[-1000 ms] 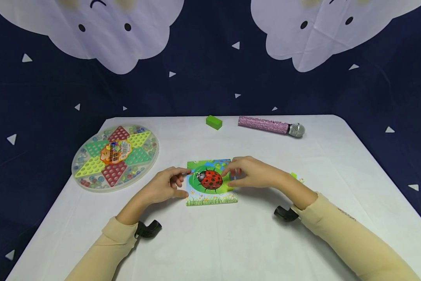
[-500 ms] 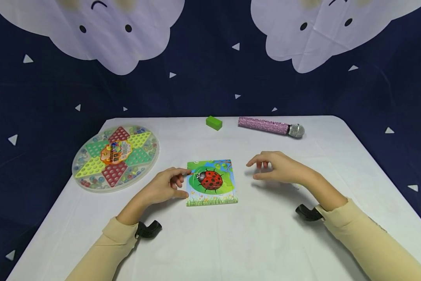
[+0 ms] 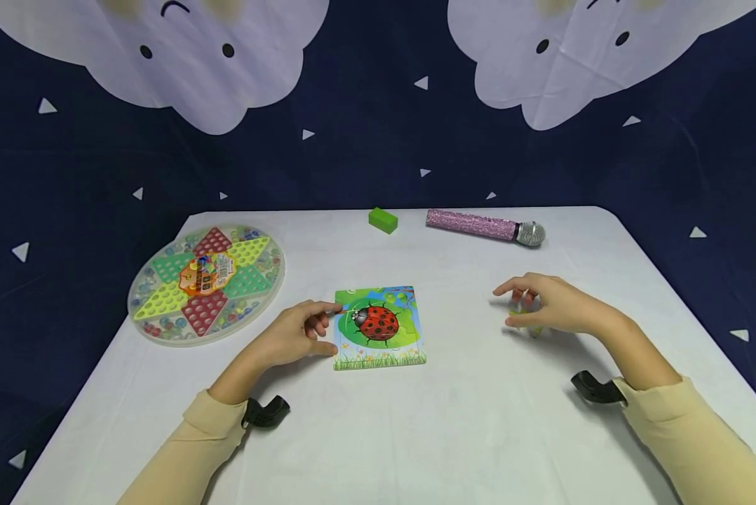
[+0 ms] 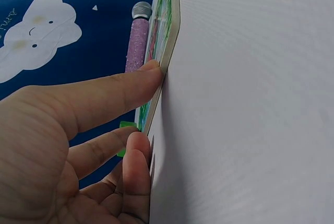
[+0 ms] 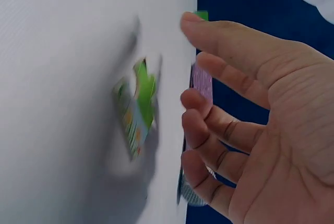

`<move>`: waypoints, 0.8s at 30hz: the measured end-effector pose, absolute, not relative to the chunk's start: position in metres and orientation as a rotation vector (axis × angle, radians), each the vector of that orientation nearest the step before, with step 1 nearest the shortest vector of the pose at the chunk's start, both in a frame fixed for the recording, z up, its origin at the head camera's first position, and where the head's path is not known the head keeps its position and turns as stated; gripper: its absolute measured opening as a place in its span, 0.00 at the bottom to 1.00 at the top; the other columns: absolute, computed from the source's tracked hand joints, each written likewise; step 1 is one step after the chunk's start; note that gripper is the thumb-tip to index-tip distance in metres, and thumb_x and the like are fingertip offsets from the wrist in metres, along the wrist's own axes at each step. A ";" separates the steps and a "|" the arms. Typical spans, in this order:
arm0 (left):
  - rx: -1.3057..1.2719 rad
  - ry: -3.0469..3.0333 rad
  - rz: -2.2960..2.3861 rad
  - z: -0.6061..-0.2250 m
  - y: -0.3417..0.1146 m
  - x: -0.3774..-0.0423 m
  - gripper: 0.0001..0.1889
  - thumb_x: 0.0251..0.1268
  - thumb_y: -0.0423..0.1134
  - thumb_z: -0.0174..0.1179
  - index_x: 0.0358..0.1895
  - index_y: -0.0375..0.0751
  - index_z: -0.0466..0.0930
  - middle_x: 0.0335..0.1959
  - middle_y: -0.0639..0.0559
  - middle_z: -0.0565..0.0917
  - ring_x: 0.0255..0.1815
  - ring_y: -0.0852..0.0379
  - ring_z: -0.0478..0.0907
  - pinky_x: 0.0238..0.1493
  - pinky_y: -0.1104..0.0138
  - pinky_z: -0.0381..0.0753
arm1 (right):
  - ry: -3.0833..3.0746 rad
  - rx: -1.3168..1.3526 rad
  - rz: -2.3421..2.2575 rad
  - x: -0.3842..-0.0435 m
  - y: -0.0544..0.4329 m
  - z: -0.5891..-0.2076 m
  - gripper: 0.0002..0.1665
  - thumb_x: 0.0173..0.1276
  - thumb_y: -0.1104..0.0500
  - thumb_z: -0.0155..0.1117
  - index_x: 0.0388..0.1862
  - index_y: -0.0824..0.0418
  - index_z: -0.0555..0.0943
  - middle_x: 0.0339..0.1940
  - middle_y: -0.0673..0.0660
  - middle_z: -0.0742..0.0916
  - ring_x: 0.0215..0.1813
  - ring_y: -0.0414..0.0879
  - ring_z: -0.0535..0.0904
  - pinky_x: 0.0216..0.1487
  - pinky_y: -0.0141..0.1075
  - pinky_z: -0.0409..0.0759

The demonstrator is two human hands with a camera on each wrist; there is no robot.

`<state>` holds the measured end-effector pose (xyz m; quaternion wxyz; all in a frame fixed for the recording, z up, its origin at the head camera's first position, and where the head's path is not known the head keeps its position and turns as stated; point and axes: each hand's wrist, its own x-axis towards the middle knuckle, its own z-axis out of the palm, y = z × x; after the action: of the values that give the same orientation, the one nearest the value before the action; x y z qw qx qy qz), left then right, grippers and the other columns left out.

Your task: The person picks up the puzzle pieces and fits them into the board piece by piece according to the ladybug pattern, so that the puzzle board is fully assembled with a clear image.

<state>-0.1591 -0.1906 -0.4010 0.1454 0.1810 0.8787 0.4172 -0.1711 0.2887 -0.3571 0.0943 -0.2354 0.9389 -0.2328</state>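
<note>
A square ladybug jigsaw puzzle lies flat on the white table. At its left edge rests my left hand, the tips of its thumb and index finger touching the board without wrapping round it. The left wrist view shows the thumb against the board's pale side. To the right, my right hand hovers with loosely bent fingers and nothing between them. Below it is a loose puzzle piece, green with a flowered grass pattern; the hand covers most of it in the head view.
A round Chinese checkers board with marbles lies at the left. Near the back edge are a green block and a pink glittery microphone. A dark blue cloth with clouds hangs behind the table.
My right hand has left the puzzle's right side and moved rightward to above the loose piece. My left hand has stayed at the puzzle's left edge.
</note>
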 end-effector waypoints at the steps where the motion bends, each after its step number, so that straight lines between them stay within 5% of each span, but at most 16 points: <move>1: 0.523 2.533 1.199 -0.401 -0.191 -0.159 0.38 0.56 0.34 0.82 0.72 0.37 0.79 0.44 0.46 0.78 0.40 0.54 0.74 0.41 0.70 0.75 | 2.786 -0.685 -0.685 -0.170 0.292 -0.358 0.29 0.67 0.48 0.81 0.65 0.53 0.86 0.48 0.51 0.86 0.49 0.46 0.78 0.48 0.39 0.77; 24: 0.531 2.511 1.224 -0.400 -0.191 -0.159 0.37 0.57 0.34 0.81 0.73 0.36 0.78 0.44 0.45 0.78 0.41 0.53 0.74 0.42 0.70 0.76 | 2.710 -0.543 -0.703 -0.160 0.317 -0.371 0.32 0.61 0.50 0.85 0.62 0.57 0.86 0.40 0.49 0.83 0.40 0.38 0.75 0.41 0.31 0.74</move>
<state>-0.1593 -0.1914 -0.3999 0.1486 0.1845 0.8733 0.4258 -0.1600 0.3169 -0.3708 0.1445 -0.1886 0.9402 -0.2441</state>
